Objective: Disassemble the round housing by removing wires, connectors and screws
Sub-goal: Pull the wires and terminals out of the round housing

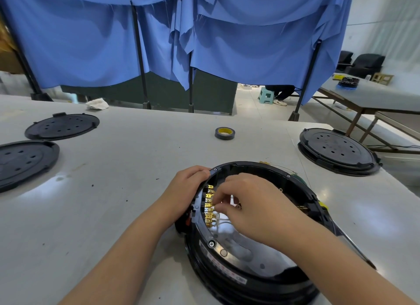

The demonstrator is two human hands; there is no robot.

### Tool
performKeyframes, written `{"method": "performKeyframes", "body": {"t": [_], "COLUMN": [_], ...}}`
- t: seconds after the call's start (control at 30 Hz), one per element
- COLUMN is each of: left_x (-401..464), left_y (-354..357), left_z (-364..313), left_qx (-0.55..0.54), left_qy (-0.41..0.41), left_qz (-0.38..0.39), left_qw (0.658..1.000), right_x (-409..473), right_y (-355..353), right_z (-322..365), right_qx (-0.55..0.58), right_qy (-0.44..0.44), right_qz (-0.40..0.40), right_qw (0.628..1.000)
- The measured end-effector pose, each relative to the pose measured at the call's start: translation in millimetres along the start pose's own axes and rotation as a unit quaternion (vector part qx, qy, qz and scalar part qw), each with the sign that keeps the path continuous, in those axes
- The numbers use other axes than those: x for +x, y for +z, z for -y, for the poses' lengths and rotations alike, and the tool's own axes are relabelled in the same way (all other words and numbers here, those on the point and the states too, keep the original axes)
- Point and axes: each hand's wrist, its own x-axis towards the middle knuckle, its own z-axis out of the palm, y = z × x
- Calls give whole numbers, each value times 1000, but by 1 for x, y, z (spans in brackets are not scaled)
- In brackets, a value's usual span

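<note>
The left hand (pixel 186 186) holds the rim of the housing (pixel 250 270) with bent fingers; the right hand (pixel 252 202) pinches a gold connector (pixel 210 206) inside it

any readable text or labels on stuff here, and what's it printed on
Nothing here can be read.
Round housing: a white label on its near outer wall carries red and black print, too blurred to read.
Tape roll: a yellow inner core with faint marks, too small to read.
Black perforated covers: no print visible.
</note>
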Motion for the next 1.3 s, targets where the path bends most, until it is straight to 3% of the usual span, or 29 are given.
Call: {"method": "performKeyframes", "body": {"t": [1.3], "left_x": [-1], "left_y": [0], "left_z": [0], "left_qx": [2], "left_qy": [-3], "left_qz": [3], "left_qw": [1000], "right_x": [-3], "right_y": [-3], "right_z": [-1], "right_qx": [-14], "right_qy": [8], "right_qz": [20], "right_qw": [1000]}}
